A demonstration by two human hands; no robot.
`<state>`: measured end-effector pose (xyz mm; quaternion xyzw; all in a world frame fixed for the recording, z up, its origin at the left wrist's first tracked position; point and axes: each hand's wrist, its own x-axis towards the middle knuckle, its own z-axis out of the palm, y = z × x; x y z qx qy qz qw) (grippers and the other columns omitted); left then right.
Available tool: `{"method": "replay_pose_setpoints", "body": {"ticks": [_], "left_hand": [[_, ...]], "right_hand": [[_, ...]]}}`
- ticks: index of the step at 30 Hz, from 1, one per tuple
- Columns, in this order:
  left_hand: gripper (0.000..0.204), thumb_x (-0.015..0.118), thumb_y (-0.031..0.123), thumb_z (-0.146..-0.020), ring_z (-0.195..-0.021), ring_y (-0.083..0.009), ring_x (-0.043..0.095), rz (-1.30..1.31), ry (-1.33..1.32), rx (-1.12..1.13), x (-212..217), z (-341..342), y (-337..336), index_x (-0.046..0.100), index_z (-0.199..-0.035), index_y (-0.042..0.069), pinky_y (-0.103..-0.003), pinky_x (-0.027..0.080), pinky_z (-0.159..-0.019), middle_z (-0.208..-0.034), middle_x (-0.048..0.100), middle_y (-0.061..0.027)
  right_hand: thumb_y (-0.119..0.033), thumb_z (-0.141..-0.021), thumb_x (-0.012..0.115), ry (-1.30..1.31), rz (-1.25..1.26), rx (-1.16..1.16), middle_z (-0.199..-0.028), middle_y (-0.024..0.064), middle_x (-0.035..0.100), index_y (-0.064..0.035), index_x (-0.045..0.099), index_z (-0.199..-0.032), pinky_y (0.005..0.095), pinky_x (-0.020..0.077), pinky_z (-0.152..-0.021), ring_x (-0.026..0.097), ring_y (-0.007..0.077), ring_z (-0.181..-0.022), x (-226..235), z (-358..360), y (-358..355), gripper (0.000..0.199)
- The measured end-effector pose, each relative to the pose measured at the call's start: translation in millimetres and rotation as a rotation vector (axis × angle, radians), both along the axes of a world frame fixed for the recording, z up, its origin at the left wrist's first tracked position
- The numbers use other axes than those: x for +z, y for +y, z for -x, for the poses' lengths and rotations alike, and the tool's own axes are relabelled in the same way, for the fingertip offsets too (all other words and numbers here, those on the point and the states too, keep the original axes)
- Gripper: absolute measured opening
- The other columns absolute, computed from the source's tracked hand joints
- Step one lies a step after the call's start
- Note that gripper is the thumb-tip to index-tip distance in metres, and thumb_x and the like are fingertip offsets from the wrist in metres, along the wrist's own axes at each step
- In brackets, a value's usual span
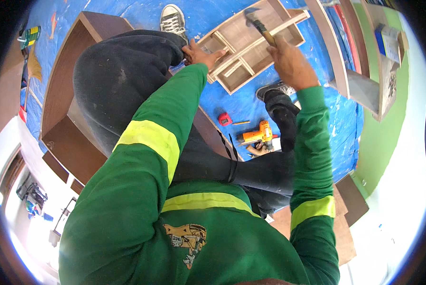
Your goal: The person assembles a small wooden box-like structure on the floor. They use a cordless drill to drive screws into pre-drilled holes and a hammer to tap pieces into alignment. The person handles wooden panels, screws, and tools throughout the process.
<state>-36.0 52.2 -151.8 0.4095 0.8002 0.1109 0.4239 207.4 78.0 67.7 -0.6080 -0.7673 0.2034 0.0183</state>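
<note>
A hammer (257, 23) with a dark metal head and a wooden handle is gripped in my right hand (291, 61). Its head hangs over the far part of a shallow divided wooden tray (243, 51), whether touching or just above I cannot tell. Thin light strips part the tray into several compartments. At the tray's near left end, my left hand (199, 54) holds the edge, thumb toward the inside and fingers toward the outer side. The tray lies on a blue sheet between my feet.
Below the tray lie a red tape measure (224, 119), a pencil (242, 123) and an orange-yellow power drill (261, 133). A large brown wooden cabinet box (63, 109) stands at left beside my bent leg. An open wooden frame (331, 52) stands at right. Blue sheeting (217, 102) covers the floor.
</note>
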Motion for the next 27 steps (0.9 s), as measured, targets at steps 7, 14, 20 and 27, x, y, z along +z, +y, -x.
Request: {"method": "replay_pose_setpoints", "body": {"ticks": [7, 14, 20, 27], "left_hand": [[0.15, 0.105, 0.038, -0.058, -0.155, -0.0485, 0.025, 0.132, -0.062, 0.072, 5, -28, 13, 0.008, -0.169, 0.007, -0.048, 0.035, -0.127, -0.168, 0.006, -0.0276], [0.147, 0.106, 0.04, -0.053, -0.15, -0.0533, 0.029, -0.015, -0.069, 0.11, -30, -24, 6, 0.017, -0.164, 0.002, -0.05, 0.035, -0.126, -0.16, 0.016, -0.0317], [0.1, 0.092, 0.043, -0.077, -0.148, -0.0461, 0.033, -0.219, 0.169, -0.165, 3, -19, 10, 0.043, -0.152, -0.001, -0.053, 0.035, -0.121, -0.16, 0.031, -0.0253], [0.057, 0.082, 0.039, -0.086, -0.122, -0.0426, 0.066, -0.156, 0.232, -0.788, -49, 1, 13, 0.07, -0.13, 0.006, -0.052, 0.053, -0.105, -0.133, 0.07, -0.0197]], "right_hand": [[-0.017, -0.097, 0.062, -0.553, 0.114, 0.42, -0.096, 0.0137, 0.076, -0.0109, 0.077, -0.102, 0.0498, 0.0621, -0.078, 0.077, 0.0332, -0.094, -79, 76, 70, 0.016], [-0.023, -0.102, 0.062, -0.453, 0.215, 0.318, -0.111, 0.0149, 0.079, -0.0124, 0.078, -0.114, 0.0498, 0.0628, -0.083, 0.078, 0.0348, -0.103, -121, 82, 62, 0.024], [-0.032, -0.104, 0.064, 0.037, 0.236, -0.254, -0.086, 0.0134, 0.074, -0.0031, 0.071, -0.116, 0.041, 0.0554, -0.061, 0.073, 0.0256, -0.074, -34, -1, 9, 0.033], [-0.035, -0.104, 0.064, 0.455, 0.306, -1.028, -0.077, 0.0045, 0.064, 0.0029, 0.07, -0.114, 0.0283, 0.0457, -0.049, 0.058, 0.0113, -0.058, -37, -83, -86, 0.04]]}}
